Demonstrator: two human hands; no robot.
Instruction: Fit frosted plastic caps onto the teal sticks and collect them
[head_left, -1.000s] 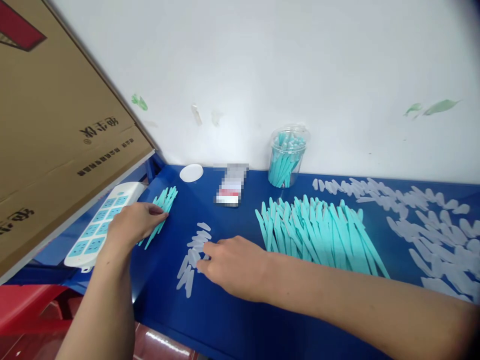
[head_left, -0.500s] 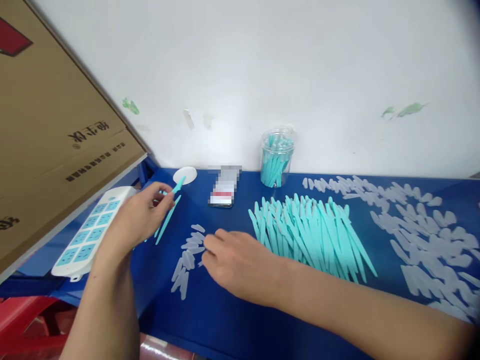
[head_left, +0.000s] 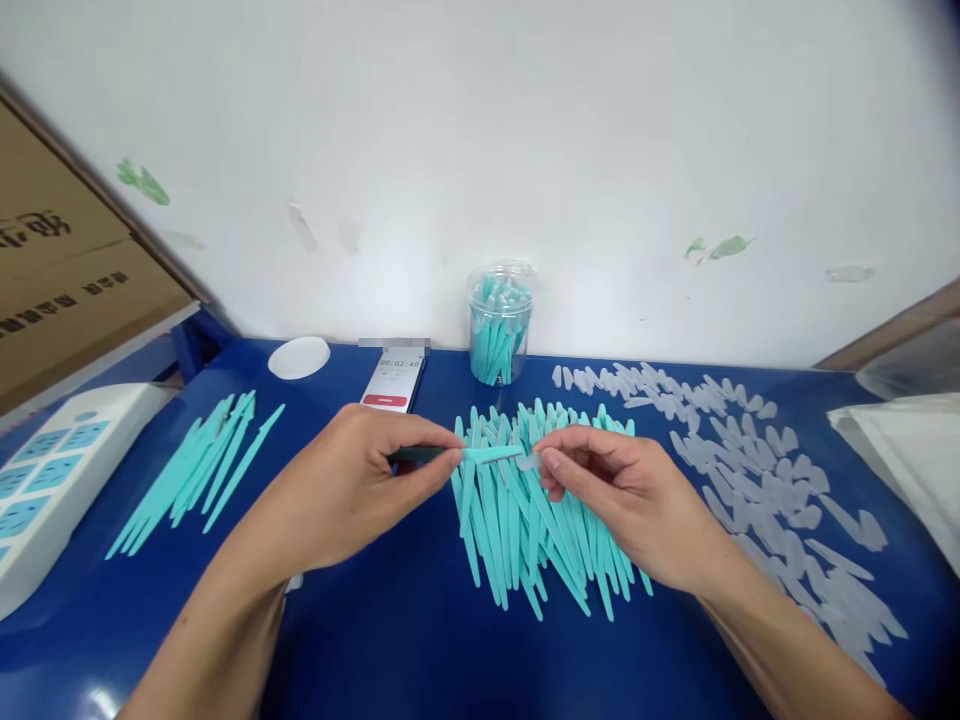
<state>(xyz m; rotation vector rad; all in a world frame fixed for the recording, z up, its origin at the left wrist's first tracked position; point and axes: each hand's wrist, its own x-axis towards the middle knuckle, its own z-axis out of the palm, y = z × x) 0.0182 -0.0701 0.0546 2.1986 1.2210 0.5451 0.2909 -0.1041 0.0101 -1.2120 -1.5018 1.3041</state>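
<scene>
My left hand (head_left: 356, 490) pinches a turquoise eyebrow razor (head_left: 487, 454) between thumb and fingers, its blade end pointing right. Facing it, my right hand (head_left: 630, 490) grips a small translucent blade cap (head_left: 529, 462) at the razor's tip; whether the two touch or the cap is partly on, I cannot tell. Beneath both hands spreads a large pile of turquoise razors (head_left: 517, 540). A smaller group of razors (head_left: 199, 460) lies to the left. Many loose translucent caps (head_left: 772, 490) are scattered on the right. Part of a cap (head_left: 294, 582) shows beside my left wrist.
Against the wall stands a clear jar (head_left: 501, 335) of razors. A phone (head_left: 391, 380) running a timer and a white round lid (head_left: 298, 357) lie left of it. A power strip (head_left: 64, 470) and cardboard box (head_left: 67, 270) border the left, white packaging (head_left: 900, 460) the right.
My view has turned rightward. My hands, apart before at the left razors and the small cap group, have come together over the large pile, with a cap now visible in my right fingers.
</scene>
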